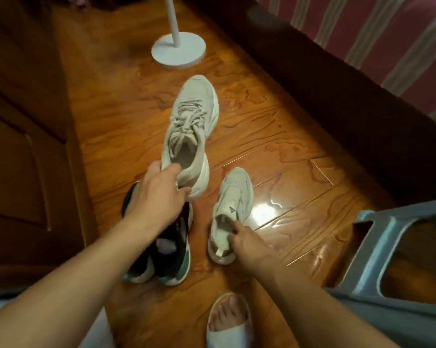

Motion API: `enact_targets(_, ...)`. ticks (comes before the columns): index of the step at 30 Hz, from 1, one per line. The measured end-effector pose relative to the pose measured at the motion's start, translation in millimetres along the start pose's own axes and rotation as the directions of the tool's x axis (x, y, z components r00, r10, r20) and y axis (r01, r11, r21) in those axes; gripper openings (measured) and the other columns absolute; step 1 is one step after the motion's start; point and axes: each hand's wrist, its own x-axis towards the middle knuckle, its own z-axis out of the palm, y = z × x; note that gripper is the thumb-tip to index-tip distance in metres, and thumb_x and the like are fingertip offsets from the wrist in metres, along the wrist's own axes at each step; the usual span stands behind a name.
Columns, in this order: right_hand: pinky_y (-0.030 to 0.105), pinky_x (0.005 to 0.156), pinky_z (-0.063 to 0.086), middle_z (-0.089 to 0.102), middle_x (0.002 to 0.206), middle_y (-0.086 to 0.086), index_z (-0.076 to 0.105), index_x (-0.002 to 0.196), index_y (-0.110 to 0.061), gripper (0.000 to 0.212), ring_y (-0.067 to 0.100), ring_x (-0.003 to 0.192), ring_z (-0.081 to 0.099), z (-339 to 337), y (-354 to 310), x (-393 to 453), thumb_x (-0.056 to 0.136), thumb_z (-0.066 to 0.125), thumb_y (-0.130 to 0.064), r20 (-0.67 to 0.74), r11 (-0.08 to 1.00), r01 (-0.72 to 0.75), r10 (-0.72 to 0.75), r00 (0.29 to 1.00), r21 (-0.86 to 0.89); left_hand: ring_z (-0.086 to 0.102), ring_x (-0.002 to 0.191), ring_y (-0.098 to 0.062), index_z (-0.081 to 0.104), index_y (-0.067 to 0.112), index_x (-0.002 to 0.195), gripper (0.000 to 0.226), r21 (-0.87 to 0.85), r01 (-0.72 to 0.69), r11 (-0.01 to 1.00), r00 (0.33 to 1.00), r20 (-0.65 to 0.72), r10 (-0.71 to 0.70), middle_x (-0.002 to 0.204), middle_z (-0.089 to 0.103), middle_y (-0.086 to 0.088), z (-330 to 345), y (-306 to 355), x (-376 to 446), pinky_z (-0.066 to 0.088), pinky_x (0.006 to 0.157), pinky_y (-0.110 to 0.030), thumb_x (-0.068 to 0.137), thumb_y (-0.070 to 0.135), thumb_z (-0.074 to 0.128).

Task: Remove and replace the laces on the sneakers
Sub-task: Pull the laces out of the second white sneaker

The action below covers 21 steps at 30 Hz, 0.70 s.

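Head view: left hand [159, 194] is gripping the heel collar of a laced pale sneaker [190, 131], fingers curled round it, shoe lifted above the wooden floor [274, 126]. Right hand [247, 241] is pinching the collar of a second pale sneaker [233, 204], resting on the floor beside a dark pair [169, 244].
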Motion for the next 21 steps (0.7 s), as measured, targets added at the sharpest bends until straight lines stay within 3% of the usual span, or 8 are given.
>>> enact_targets(4, 0.035, 0.106, 0.044, 0.034, 0.154, 0.013, 0.051, 0.141, -0.010, 0.055, 0.037, 0.127, 0.052, -31.4, -23.0, -32.0, 0.089, 0.066, -0.017, 0.069, 1.000, -0.008, 0.008, 0.998, 0.002, 0.056, 0.107, -0.034, 0.054, 0.028, 0.098, 0.024, -0.015, -0.036, 0.999, 0.999, -0.026, 0.036, 0.111, 0.053, -0.003, -50.6, 4.6, -41.5, 0.047, 0.079, -0.039, 0.091, 0.043, 0.071)
enact_targets(7, 0.034, 0.103, 0.045, 0.042, 0.147, 0.013, 0.056, 0.138, -0.013, 0.046, 0.033, 0.125, 0.053, -104.1, -32.0, -90.0, 0.092, 0.057, -0.010, -0.144, 0.984, -0.096, 0.118, 0.983, 0.153, 0.058, 0.104, -0.031, 0.056, 0.029, 0.092, 0.025, -0.112, -0.124, 0.986, 0.991, -0.062, 0.118, 0.105, 0.058, -0.002, -79.8, 40.2, -64.6, 0.045, 0.078, -0.038, 0.086, 0.047, 0.072)
enact_targets(9, 0.033, 0.096, 0.047, 0.053, 0.131, 0.010, 0.068, 0.122, -0.016, 0.038, 0.028, 0.115, 0.056, -170.4, -26.4, -145.8, 0.091, 0.050, -0.003, -0.370, 0.937, -0.131, 0.252, 0.894, 0.323, 0.059, 0.097, -0.026, 0.062, 0.028, 0.090, 0.032, -0.175, -0.241, 0.955, 0.968, -0.114, 0.224, 0.098, 0.062, 0.000, -102.9, 85.3, -81.8, 0.046, 0.075, -0.038, 0.081, 0.057, 0.071)
enact_targets(11, 0.028, 0.091, 0.042, 0.060, 0.114, 0.005, 0.073, 0.104, -0.018, 0.035, 0.022, 0.107, 0.057, -237.5, -5.6, -224.6, 0.085, 0.049, 0.001, -0.651, 0.885, -0.067, 0.388, 0.652, 0.461, 0.059, 0.084, -0.021, 0.064, 0.027, 0.081, 0.039, -0.282, -0.375, 0.883, 0.925, -0.174, 0.337, 0.087, 0.064, 0.003, -127.1, 143.2, -106.3, 0.045, 0.069, -0.037, 0.076, 0.066, 0.071)
enact_targets(13, 0.025, 0.087, 0.040, 0.064, 0.103, 0.007, 0.073, 0.094, -0.015, 0.032, 0.023, 0.099, 0.059, -288.2, 22.1, -319.0, 0.080, 0.048, -0.001, -0.847, 0.879, 0.029, 0.450, 0.285, 0.477, 0.060, 0.082, -0.021, 0.067, 0.026, 0.080, 0.036, -0.315, -0.534, 0.784, 0.845, -0.205, 0.493, 0.086, 0.065, 0.002, -146.2, 203.1, -136.3, 0.047, 0.069, -0.038, 0.076, 0.060, 0.077)
enact_targets(15, 0.028, 0.091, 0.042, 0.066, 0.102, 0.011, 0.073, 0.097, -0.011, 0.031, 0.027, 0.099, 0.060, -311.9, 57.7, -402.3, 0.081, 0.047, -0.004, -0.883, 0.889, -0.014, 0.458, 0.103, 0.459, 0.062, 0.097, -0.020, 0.075, 0.024, 0.100, 0.032, -0.270, -0.694, 0.668, 0.718, -0.178, 0.673, 0.103, 0.068, 0.001, -155.4, 256.5, -166.9, 0.048, 0.081, -0.035, 0.078, 0.045, 0.083)
enact_targets(18, 0.034, 0.098, 0.044, 0.068, 0.110, 0.008, 0.073, 0.109, -0.016, 0.029, 0.026, 0.106, 0.060, -306.1, 113.4, -482.9, 0.087, 0.057, -0.004, -0.859, 0.898, -0.175, 0.438, 0.266, 0.404, 0.055, 0.114, -0.005, 0.071, 0.027, 0.121, 0.040, -0.320, -0.826, 0.464, 0.501, -0.040, 0.865, 0.124, 0.060, 0.008, -152.6, 318.9, -195.3, 0.043, 0.093, -0.016, 0.082, 0.027, 0.083)
enact_targets(21, 0.036, 0.106, 0.041, 0.066, 0.126, 0.001, 0.069, 0.123, -0.018, 0.029, 0.021, 0.120, 0.057, -279.3, 151.2, -521.6, 0.096, 0.058, -0.015, -0.752, 0.896, -0.257, 0.443, 0.488, 0.361, 0.053, 0.109, 0.002, 0.071, 0.025, 0.104, 0.027, -0.308, -0.858, 0.411, 0.371, 0.180, 0.911, 0.125, 0.055, 0.008, -142.3, 364.1, -193.6, 0.046, 0.093, -0.014, 0.084, 0.011, 0.080)
